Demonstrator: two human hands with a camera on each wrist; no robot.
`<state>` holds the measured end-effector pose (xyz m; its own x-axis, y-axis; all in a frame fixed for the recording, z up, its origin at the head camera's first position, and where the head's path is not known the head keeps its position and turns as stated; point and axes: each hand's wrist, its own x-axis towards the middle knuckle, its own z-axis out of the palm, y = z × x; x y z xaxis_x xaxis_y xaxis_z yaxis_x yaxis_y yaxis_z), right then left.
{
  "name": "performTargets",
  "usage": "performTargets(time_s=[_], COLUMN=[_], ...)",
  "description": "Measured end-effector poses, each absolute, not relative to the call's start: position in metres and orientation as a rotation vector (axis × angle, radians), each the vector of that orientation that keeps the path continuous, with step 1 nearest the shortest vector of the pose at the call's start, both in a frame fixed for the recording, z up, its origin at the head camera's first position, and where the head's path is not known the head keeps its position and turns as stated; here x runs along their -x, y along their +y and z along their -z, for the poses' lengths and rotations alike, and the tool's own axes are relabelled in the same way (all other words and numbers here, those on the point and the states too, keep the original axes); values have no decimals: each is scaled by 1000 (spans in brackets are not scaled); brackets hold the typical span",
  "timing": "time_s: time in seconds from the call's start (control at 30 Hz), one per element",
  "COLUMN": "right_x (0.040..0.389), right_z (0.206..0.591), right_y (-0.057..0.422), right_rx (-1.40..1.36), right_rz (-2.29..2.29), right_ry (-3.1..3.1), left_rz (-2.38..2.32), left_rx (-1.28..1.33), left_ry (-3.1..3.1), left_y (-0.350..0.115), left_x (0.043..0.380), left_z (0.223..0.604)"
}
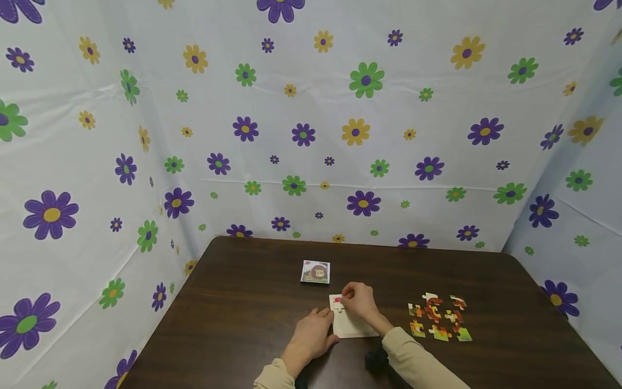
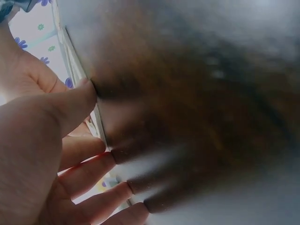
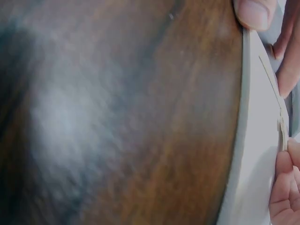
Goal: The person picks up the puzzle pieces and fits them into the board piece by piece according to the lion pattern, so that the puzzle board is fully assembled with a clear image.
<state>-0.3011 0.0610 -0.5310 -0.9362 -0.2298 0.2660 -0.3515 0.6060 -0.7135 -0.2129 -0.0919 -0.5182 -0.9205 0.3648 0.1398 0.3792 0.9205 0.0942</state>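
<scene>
A pale square puzzle board [image 1: 355, 327] lies on the dark table. One puzzle piece [image 1: 338, 306], white with pink, is at its far left corner. The fingertips of my right hand [image 1: 360, 300] pinch that piece; the right wrist view shows thumb and finger at the edge of the thin piece [image 3: 283, 129]. Along the board's left side rests my left hand [image 1: 312, 332], its fingers extended and touching the edge. In the left wrist view, the left hand [image 2: 35, 150] has its thumb and fingertips lined up at the board's edge [image 2: 72, 58].
Several loose puzzle pieces [image 1: 439, 333], orange, red and green, lie in a group to the right of the board. Behind the board is a small picture card [image 1: 315, 272] with a lion. Flower-patterned cloth [image 1: 335, 108] hangs around the table [image 1: 233, 313].
</scene>
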Motion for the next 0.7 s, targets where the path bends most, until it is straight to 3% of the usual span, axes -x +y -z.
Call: performTargets(time_s=[0.3, 0.7], right_x=[298, 295], right_z=[534, 525], right_y=[64, 73], right_rx=[-485, -769], right_rz=[-1249, -1001], right_ry=[-2633, -2763], left_rz=[156, 182], left_rx=[598, 597], left_ry=[-2950, -2984], left_y=[-90, -94], left_x=[215, 214], left_z=[518, 517])
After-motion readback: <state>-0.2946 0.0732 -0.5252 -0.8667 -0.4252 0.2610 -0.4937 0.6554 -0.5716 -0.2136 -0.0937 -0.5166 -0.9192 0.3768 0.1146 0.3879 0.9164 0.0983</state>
